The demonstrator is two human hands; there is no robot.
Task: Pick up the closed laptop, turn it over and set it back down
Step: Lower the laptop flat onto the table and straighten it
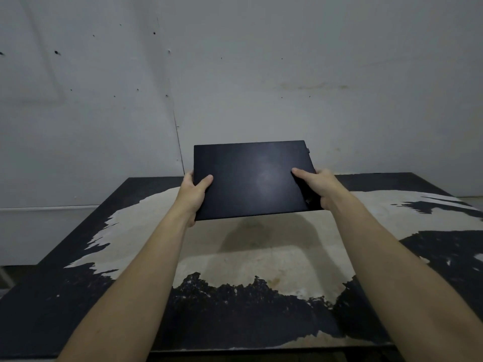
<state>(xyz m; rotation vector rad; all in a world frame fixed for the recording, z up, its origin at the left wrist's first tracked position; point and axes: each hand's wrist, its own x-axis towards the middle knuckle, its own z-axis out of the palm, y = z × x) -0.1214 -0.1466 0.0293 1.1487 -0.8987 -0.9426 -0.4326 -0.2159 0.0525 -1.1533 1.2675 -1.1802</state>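
Note:
The closed laptop (252,178) is a flat black slab held in the air above the table, its far edge tilted up toward the wall and a plain dark face turned to me. My left hand (192,194) grips its left edge, thumb on top and fingers underneath. My right hand (317,185) grips the right edge the same way, thumb lying across the top face. A small tab sticks out at the laptop's far right corner. Its shadow falls on the table below.
The table (261,259) has a worn black top with a large pale patch where the coating is gone. A grey wall (235,74) stands close behind the table's far edge. Floor shows at the left (15,278).

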